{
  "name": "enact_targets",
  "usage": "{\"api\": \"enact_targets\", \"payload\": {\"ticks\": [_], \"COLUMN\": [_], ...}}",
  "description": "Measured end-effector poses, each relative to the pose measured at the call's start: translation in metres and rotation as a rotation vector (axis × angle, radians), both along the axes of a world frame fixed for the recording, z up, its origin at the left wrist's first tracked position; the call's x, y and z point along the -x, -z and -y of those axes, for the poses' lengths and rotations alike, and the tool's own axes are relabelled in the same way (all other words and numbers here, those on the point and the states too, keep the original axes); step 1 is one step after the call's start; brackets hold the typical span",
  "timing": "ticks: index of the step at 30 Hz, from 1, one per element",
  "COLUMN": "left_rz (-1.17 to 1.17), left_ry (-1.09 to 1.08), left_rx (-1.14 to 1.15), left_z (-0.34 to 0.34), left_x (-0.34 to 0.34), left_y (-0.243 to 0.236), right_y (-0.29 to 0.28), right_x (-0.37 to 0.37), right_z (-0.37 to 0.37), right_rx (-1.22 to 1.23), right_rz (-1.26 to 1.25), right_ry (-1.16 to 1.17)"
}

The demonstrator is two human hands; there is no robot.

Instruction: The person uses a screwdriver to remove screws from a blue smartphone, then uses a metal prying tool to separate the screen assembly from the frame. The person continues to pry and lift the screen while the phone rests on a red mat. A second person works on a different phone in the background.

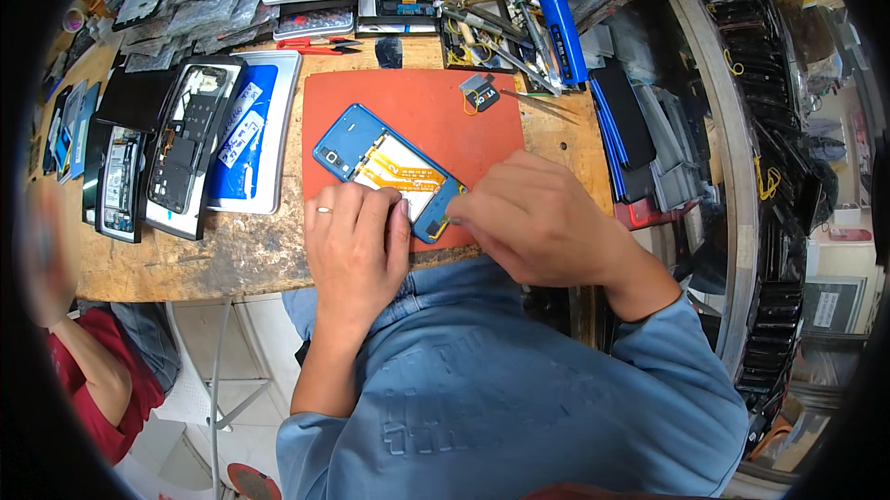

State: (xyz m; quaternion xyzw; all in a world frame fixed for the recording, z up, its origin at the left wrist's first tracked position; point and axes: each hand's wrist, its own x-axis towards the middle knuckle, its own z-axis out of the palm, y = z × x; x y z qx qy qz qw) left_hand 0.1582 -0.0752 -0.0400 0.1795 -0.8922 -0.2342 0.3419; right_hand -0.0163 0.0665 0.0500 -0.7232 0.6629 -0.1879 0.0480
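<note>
Left hand (355,245) fingers half-curled at near edge of phone (357,134), right hand (530,218) fingers bunched at its corner, can't tell either's grip; a slip could tear orange flex cables (417,177).

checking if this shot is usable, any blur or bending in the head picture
Head view, centre: the opened phone on the red mat looks fairly sharp; head view, far left: a co-worker's hand is blurred; head view, right: the pale post bows with the fisheye; the picture's rim is black.
</note>
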Motion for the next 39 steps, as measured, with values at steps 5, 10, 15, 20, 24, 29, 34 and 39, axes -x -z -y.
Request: {"api": "enact_targets", "payload": {"ticks": [5,10,15,20,24,29,34,39], "left_rz": [0.012,0.007,-0.020,-0.027,-0.259,-0.425,-0.222,-0.178], "left_ry": [-0.011,0.001,-0.027,-0.044,-0.027,-0.024,-0.033,0.145], "left_rx": [0.006,-0.007,-0.021,-0.058,-0.305,-0.492,-0.110,-0.293], "left_z": [-0.001,-0.001,-0.001,-0.003,0.009,0.029,0.018,0.007], "left_x": [-0.001,-0.005,-0.005,-0.008,-0.014,-0.025,-0.015,-0.012], "left_y": [0.000,0.005,0.003,0.002,-0.003,-0.016,-0.030,-0.013], "right_y": [-0.023,-0.024,-0.033,-0.038,-0.036,-0.033,-0.038,-0.039], "right_x": [0.006,0.014,0.011,0.007,0.012,0.007,0.009,0.010], "right_z": [-0.002,0.006,0.007,0.010,0.011,0.011,0.012,0.012], "right_rx": [-0.261,-0.200,-0.400,-0.448,-0.352,-0.368,-0.357,-0.393], "right_rz": [-0.014,0.081,-0.022,-0.028,0.023,-0.022,-0.011,-0.064], "right_ry": [0.040,-0.124,-0.104,-0.113,-0.192,-0.134,-0.174,-0.193]}}
